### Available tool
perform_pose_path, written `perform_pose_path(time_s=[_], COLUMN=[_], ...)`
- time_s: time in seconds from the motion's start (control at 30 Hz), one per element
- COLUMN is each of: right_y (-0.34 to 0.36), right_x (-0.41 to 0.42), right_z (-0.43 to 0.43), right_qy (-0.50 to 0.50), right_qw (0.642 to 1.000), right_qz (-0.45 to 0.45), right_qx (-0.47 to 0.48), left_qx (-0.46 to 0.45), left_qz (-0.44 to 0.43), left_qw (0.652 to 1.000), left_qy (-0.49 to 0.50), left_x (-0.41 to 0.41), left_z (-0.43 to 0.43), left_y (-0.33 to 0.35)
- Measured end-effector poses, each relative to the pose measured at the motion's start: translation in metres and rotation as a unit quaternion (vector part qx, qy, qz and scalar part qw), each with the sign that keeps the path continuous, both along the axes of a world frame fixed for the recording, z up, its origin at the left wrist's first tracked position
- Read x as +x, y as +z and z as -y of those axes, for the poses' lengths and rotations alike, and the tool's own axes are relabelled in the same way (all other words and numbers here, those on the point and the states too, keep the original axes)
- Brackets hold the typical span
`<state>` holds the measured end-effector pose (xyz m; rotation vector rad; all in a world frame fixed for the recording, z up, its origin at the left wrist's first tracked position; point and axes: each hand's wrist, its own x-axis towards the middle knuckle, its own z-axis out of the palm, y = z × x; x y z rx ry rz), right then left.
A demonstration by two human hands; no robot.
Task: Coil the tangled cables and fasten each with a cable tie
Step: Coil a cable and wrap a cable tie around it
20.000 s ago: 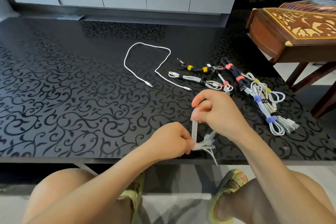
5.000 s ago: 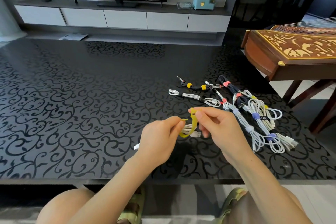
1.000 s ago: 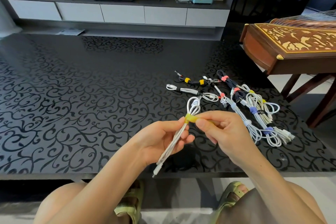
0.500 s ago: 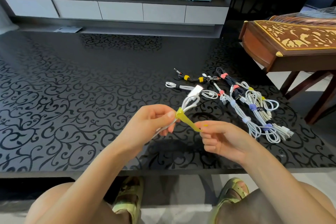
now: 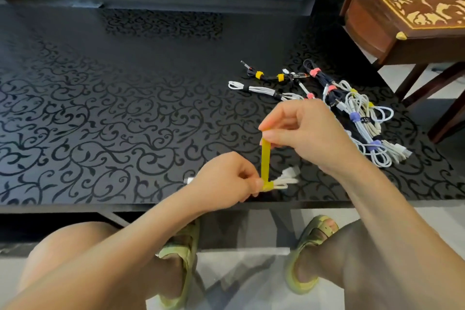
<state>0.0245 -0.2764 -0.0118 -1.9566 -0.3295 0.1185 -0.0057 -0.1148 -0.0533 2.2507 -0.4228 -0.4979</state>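
Yellow cable tie (image 5: 265,158): looped round the folded white cable (image 5: 285,180), free end stretched straight up.
Left hand (image 5: 226,178): pinches the cable at the loop — above the near edge of the table (image 5: 125,108).
Right hand (image 5: 304,131): pinches the tie's top end.

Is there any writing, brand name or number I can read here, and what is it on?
None can be read.
Black band on the tied white cables: pale marks, too small to read.
Wooden instrument: gold inlay looks like ornament, not lettering.
Yellow cable tie: plain, no print visible.
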Motion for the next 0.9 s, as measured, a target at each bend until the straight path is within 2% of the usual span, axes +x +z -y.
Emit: perform_pose_path(time_s=[0.1, 0.23, 0.27, 0.33, 0.4, 0.47, 0.57, 0.7, 0.9], right_y=[0.003, -0.006, -0.01, -0.021, -0.032, -0.039, -0.045, -0.051, -0.054], right_x=[-0.02, -0.025, -0.023, -0.017, -0.013, -0.009, -0.006, -0.006, -0.006], right_z=[0.001, 0.004, 0.004, 0.002, 0.001, 0.0, 0.002, 0.012, 0.015], right_qy=[-0.013, -0.01, 0.01, 0.046, 0.056, 0.046, 0.028, 0.028, 0.025], right_qw=[0.989, 0.952, 0.931, 0.891, 0.868, 0.857, 0.843, 0.829, 0.813], right_qz=[0.138, 0.297, 0.353, 0.431, 0.472, 0.493, 0.521, 0.543, 0.567], right_qx=[-0.053, -0.071, -0.098, -0.133, -0.143, -0.141, -0.13, -0.13, -0.131], left_qx=[-0.086, -0.231, -0.279, -0.398, -0.483, -0.537, -0.567, -0.537, -0.55], left_qz=[-0.086, -0.179, -0.212, -0.298, -0.369, -0.395, -0.387, -0.329, -0.294], left_qw=[0.985, 0.925, 0.904, 0.83, 0.752, 0.709, 0.702, 0.752, 0.762], left_qy=[0.125, 0.242, 0.247, 0.252, 0.254, 0.228, 0.19, 0.196, 0.175], left_x=[0.009, 0.028, 0.032, 0.038, 0.039, 0.036, 0.032, 0.028, 0.024], left_z=[0.004, 0.001, -0.002, -0.009, -0.014, -0.015, -0.013, -0.011, -0.013], left_y=[0.0, 0.013, 0.015, 0.017, 0.016, 0.016, 0.018, 0.022, 0.021])
